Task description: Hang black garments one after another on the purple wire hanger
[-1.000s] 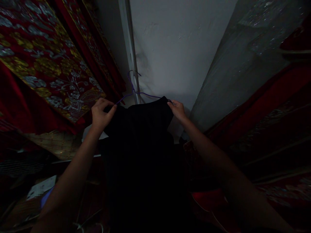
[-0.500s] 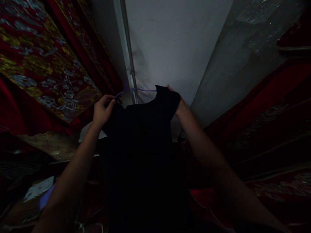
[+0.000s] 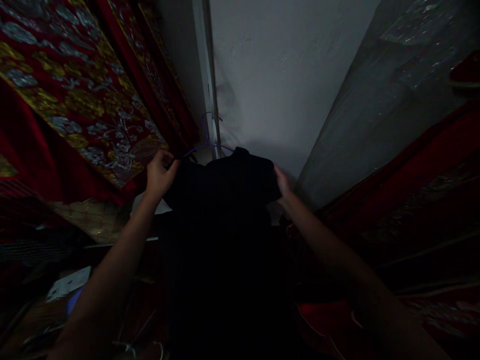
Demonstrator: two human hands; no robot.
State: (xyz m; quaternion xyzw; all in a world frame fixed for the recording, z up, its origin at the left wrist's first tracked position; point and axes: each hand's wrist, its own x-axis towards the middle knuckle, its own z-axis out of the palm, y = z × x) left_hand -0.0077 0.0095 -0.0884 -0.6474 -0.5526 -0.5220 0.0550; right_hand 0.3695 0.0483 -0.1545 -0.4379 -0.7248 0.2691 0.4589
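Thumb and fingers of the left hand (image 3: 159, 177) pinch the top (image 3: 225, 190) at one end of the hanger (image 3: 196, 148); the right hand (image 3: 282, 184) is at the other shoulder, partly behind cloth, its grip unclear. The hanger is by a post (image 3: 204, 55). Settling the top seems the step; the next move probably calls for levelling its shoulders.

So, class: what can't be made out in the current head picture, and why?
All in the head view:
Purple hanger: right end, covered by the black garment.
Right hand: ends of its fingers, hidden by that garment.
Black garment: lower seams and folds, lost in darkness.
Red embroidered cloth: top, cut off by the upper edge.
White sheet: marks, pixelated and too small.
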